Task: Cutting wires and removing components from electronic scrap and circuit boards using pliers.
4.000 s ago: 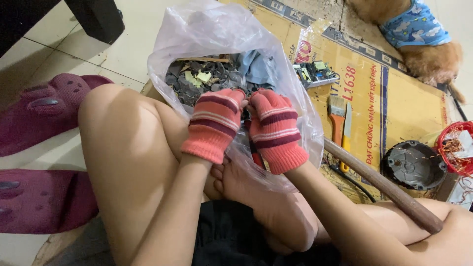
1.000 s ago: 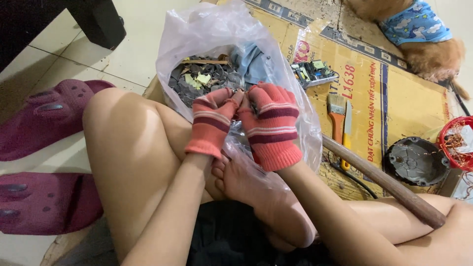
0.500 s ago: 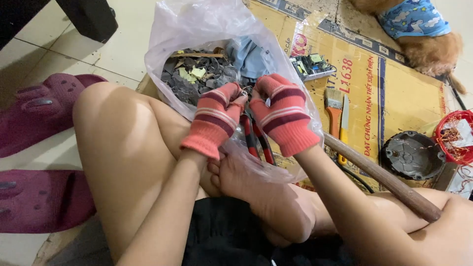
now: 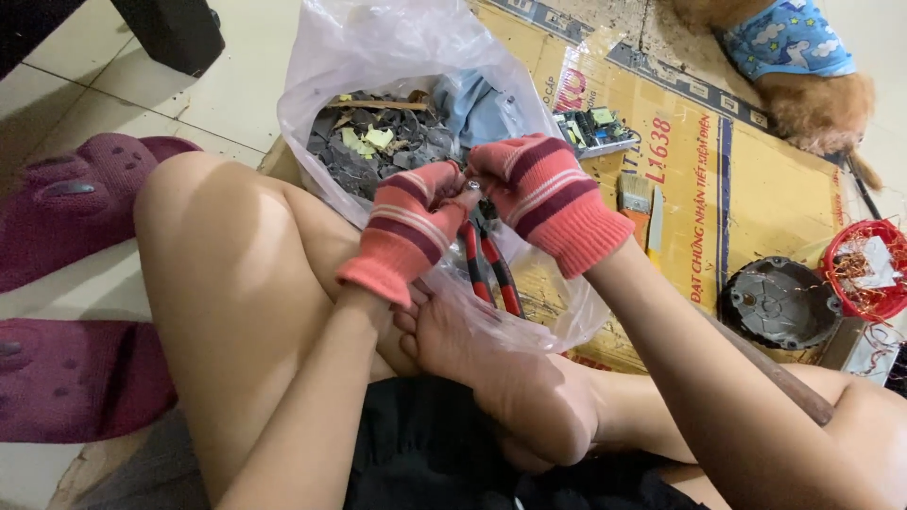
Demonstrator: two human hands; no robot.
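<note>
Head view, looking down: both gloved hands meet over the mouth of a clear plastic bag (image 4: 397, 47). The left hand (image 4: 411, 227), in a striped red glove, has its fingers curled in, pinching a small metal piece (image 4: 470, 185) right between the two hands. The right hand (image 4: 543, 194) has its fingers closed on the same piece from the other side, the two gloves touching at the fingertips. Just below them hang pliers (image 4: 487, 260) with red and black handles, head up near the piece, handles pointing down toward a bare foot (image 4: 491, 364); which hand grips them I cannot tell. Inside the bag sits a heap of grey scrap (image 4: 373, 142) with pale bits on top. The bag rests on flattened cardboard (image 4: 765, 198). On that cardboard, right of the hands, lies a brush (image 4: 641, 203), and a small green circuit board (image 4: 593, 127) is just behind the right glove. Farther right, a round grey casing (image 4: 779, 302), then a red basket (image 4: 864, 269) of copper wire. Two purple slippers (image 4: 76, 203) lie on the tiles to the left.
</note>
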